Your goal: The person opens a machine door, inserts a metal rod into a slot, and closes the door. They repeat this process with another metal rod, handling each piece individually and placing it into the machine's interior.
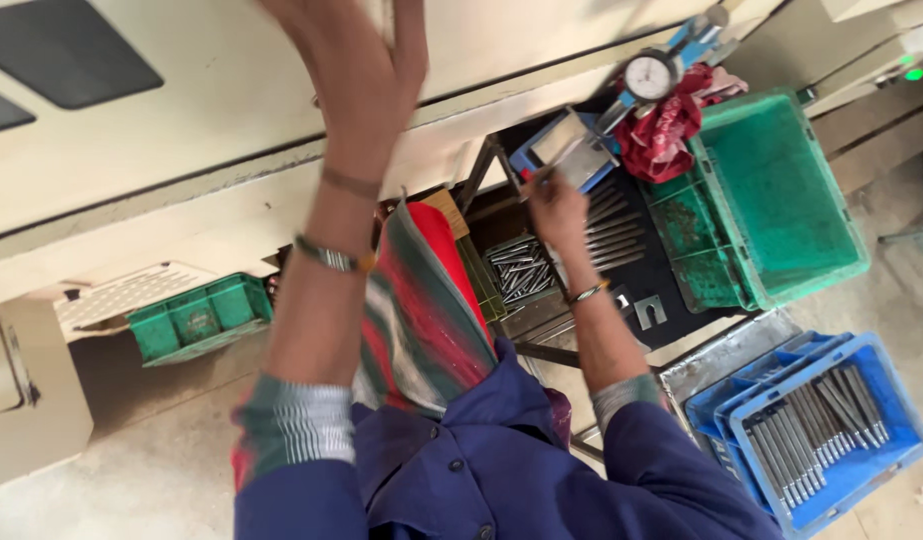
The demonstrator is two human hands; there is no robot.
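My left hand (366, 75) is raised and motion-blurred against the cream machine panel (181, 150); it holds nothing and its fingers are stretched out. My right hand (556, 208) reaches forward over the work stand, pinching a thin metal rod (549, 170) that points at a blue gauge fixture (573, 148). A round dial gauge (649, 76) stands on that fixture. Just right of my right hand, more metal rods (613, 232) lie in a row on a black mat. A pile of rods in a tray (516, 268) sits below my hand.
A red cloth (669, 128) lies beside a large green crate (781, 190) at the right. A blue crate (886, 455) with several rods stands on the floor at lower right. A small green bin (196, 320) sits at left. A striped scarf (421, 310) hangs from my chest.
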